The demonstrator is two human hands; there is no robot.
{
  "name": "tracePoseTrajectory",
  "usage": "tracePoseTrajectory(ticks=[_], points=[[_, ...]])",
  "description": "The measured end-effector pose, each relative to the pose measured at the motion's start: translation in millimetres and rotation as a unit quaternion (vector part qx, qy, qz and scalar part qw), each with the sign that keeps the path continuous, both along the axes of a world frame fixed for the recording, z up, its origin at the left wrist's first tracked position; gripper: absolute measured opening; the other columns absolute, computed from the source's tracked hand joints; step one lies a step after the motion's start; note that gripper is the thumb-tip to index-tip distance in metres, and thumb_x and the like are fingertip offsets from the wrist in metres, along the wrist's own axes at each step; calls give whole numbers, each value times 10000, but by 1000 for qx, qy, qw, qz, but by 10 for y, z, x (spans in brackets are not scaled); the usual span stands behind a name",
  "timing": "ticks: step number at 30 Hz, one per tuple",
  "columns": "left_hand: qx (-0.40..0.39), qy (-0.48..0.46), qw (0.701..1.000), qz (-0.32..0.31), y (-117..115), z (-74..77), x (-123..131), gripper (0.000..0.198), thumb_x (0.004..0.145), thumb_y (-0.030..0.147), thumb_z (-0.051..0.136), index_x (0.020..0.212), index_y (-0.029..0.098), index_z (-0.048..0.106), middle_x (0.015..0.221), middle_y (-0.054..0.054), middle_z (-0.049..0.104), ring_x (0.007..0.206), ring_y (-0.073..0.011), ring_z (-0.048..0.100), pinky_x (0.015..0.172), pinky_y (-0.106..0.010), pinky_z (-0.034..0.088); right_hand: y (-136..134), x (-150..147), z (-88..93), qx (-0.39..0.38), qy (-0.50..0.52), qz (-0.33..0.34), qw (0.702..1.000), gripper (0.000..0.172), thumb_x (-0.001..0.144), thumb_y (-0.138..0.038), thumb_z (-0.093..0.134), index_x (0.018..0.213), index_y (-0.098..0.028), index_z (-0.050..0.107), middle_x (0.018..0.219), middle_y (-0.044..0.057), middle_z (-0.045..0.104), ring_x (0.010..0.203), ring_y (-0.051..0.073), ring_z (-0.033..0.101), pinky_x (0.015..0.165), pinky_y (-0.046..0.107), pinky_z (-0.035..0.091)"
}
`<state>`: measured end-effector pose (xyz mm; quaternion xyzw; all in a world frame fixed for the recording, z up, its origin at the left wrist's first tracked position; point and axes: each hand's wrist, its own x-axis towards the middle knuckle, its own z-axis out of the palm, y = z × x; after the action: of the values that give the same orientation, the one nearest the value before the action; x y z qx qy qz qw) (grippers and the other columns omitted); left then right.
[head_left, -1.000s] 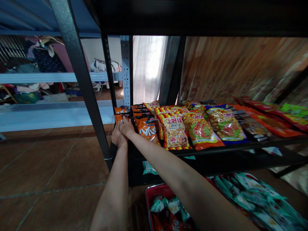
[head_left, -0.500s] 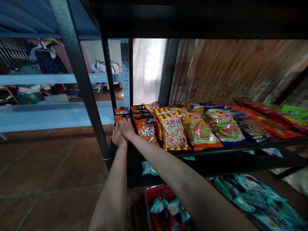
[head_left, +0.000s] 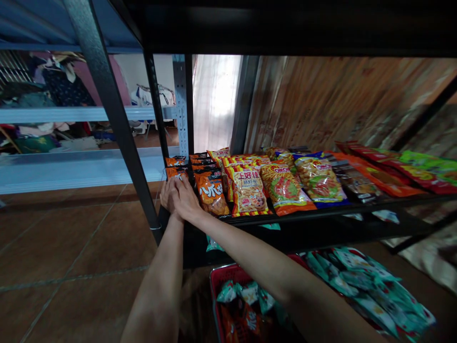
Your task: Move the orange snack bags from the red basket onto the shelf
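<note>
Both my hands are side by side at the left end of the black shelf, against an orange snack bag [head_left: 175,172] whose top shows above them. My left hand [head_left: 167,197] is at the bag's left side, partly covered by the other hand. My right hand [head_left: 186,199] overlaps it, with fingers pointing up over the bag's front. The fingertips and their hold on the bag are hard to make out. Just right of them stands another orange bag [head_left: 211,193], in front of a row of similar ones, then a yellow and red bag [head_left: 248,190].
More snack bags [head_left: 287,188] line the shelf to the right. Below are a red basket [head_left: 214,286] with green and orange packets and a second container of green packets [head_left: 371,290]. A black post [head_left: 123,128] stands left of my hands.
The view has shifted slightly, so the shelf and bags appear a little further left. My right hand lies flatter beside my left hand, and both remain at the same orange bag.
</note>
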<state>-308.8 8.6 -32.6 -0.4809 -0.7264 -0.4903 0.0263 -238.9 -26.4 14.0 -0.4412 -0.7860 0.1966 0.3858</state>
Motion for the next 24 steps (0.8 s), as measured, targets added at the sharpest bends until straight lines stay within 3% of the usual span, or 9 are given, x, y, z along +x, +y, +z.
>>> tracePoseTrajectory(ticks=[4, 10, 14, 19, 22, 24], points=[[39, 10, 998, 38, -47, 59, 101, 361, 870, 193, 423, 1170, 160, 622, 1250, -102, 614, 1237, -238, 481, 1046, -387, 334, -513, 594, -119, 101, 49, 77, 991, 467, 934, -281, 353, 1363, -111, 422, 1464, 141, 382, 1381, 196, 309, 1142, 395, 275], [73, 38, 996, 33, -108, 48, 181, 337, 834, 168, 427, 1055, 141, 681, 1189, -119, 646, 1173, -250, 532, 1028, -400, 368, -1115, 1479, -507, 146, 64, 41, 986, 385, 931, -223, 393, 1303, -202, 489, 1380, 109, 494, 1287, 185, 451, 1079, 398, 384], [111, 54, 992, 10, -273, 12, 250, 331, 831, 161, 424, 1031, 139, 685, 1181, -117, 651, 1160, -236, 548, 1018, -367, 384, -1346, 1833, -757, 112, 66, -11, 991, 369, 919, -219, 417, 1275, -213, 515, 1350, 106, 522, 1258, 195, 480, 1058, 411, 405], [156, 60, 986, -6, -816, -93, 465, 330, 850, 154, 400, 1037, 115, 669, 1079, -125, 685, 1054, -212, 596, 962, -339, 413, -1479, 2206, -1188, 20, 112, -83, 990, 337, 893, -246, 433, 1198, -200, 570, 1296, 108, 566, 1226, 194, 511, 1051, 414, 404], [167, 54, 984, -35, -1230, -319, 680, 328, 887, 191, 376, 1045, 117, 654, 1062, -130, 678, 1026, -192, 598, 956, -337, 410, -1447, 2522, -1625, -68, 139, -189, 970, 339, 846, -249, 452, 1142, -180, 604, 1244, 109, 605, 1173, 202, 553, 1025, 405, 424], [145, 41, 986, -69, -1484, -568, 870, 327, 898, 212, 368, 1041, 131, 650, 1057, -121, 675, 1019, -184, 597, 951, -334, 414, -1428, 2746, -1942, -153, 131, -273, 941, 337, 817, -236, 463, 1104, -168, 626, 1152, 99, 658, 1106, 200, 596, 1001, 378, 441]])
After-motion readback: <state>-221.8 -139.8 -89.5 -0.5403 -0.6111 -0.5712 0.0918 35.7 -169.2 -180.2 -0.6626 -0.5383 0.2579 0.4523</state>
